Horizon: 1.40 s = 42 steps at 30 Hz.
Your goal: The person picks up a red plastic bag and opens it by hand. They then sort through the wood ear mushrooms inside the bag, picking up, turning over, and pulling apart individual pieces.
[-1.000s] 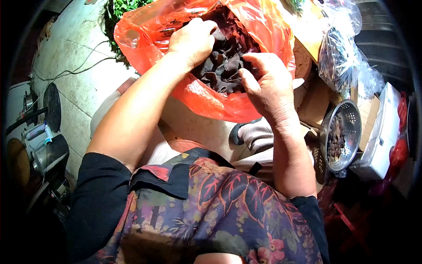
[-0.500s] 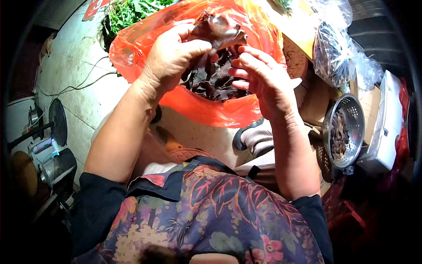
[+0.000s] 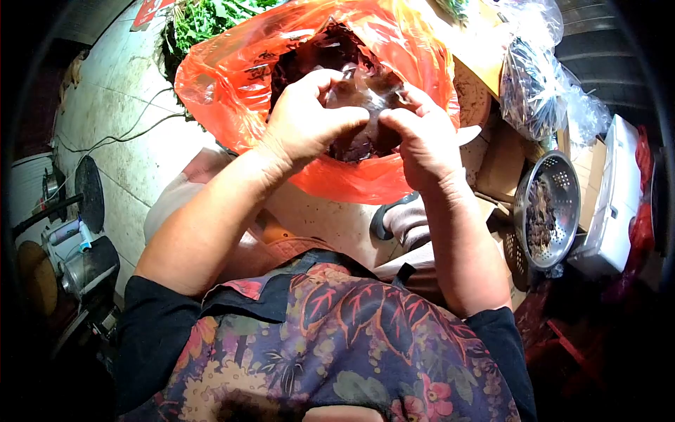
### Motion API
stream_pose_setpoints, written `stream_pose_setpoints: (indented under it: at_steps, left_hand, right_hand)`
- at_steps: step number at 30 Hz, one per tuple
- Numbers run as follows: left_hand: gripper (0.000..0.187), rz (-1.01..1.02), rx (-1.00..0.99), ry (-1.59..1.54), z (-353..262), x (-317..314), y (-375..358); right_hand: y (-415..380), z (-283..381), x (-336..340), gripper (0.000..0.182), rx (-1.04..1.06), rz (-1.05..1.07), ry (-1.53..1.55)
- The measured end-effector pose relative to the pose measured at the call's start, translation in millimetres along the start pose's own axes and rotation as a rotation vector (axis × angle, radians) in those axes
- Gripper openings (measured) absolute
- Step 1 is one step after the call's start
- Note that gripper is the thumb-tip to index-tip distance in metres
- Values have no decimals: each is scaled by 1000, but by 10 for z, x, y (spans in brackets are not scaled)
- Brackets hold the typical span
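Observation:
An orange-red plastic bag (image 3: 225, 81) lies open in front of me, with dark, wrinkled pieces like wood ear fungus inside it. Over its mouth, a shiny dark brown piece (image 3: 373, 90) is stretched between my two hands. My left hand (image 3: 309, 116) pinches its left side between thumb and fingers. At its right side, my right hand (image 3: 425, 133) grips it in the same way. Part of the bag's contents is hidden behind my hands.
A metal colander (image 3: 566, 183) with dark bits in it stands at the right, beside a white box (image 3: 619, 204). Clear plastic bags (image 3: 531, 84) lie at the upper right. Leafy greens (image 3: 211, 24) sit at the top left. Cables (image 3: 126, 137) cross the floor at the left.
My left hand has moved down and right with the piece. My right hand, open before, has closed on the piece's right side, and both hands are now closer together.

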State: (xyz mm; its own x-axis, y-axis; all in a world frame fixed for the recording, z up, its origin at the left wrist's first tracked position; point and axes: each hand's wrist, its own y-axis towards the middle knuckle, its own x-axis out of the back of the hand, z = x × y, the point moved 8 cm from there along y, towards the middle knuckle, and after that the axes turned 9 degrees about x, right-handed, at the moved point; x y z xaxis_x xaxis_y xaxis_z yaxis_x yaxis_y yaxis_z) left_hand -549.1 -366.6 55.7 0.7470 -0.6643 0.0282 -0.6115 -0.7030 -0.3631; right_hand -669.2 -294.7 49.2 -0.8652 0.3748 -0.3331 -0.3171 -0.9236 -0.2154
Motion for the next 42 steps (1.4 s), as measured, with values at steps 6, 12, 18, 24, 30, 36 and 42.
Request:
stream_pose_setpoints:
  at_steps: [6, 12, 18, 24, 30, 36, 42]
  left_hand:
    - [28, 230, 390, -594, 284, -107, 122]
    - [30, 191, 265, -689, 235, -51, 182]
    - [20, 107, 226, -606, 223, 3, 178]
    - [18, 127, 232, -637, 205, -7, 167]
    - [17, 122, 245, -509, 121, 5, 114]
    - [28, 143, 199, -409, 130, -40, 100]
    - [29, 260, 296, -331, 231, -94, 90]
  right_hand:
    - [-15, 23, 56, 30, -68, 37, 134]
    - [-46, 6, 85, 28, -163, 52, 156]
    - [-56, -26, 163, 30, -136, 40, 43]
    - [-59, -13, 158, 30, -121, 62, 60]
    - [-52, -21, 138, 34, -128, 124, 79]
    - [-84, -11, 46, 41, -137, 131, 101]
    - [-42, -58, 86, 33, -111, 133, -12]
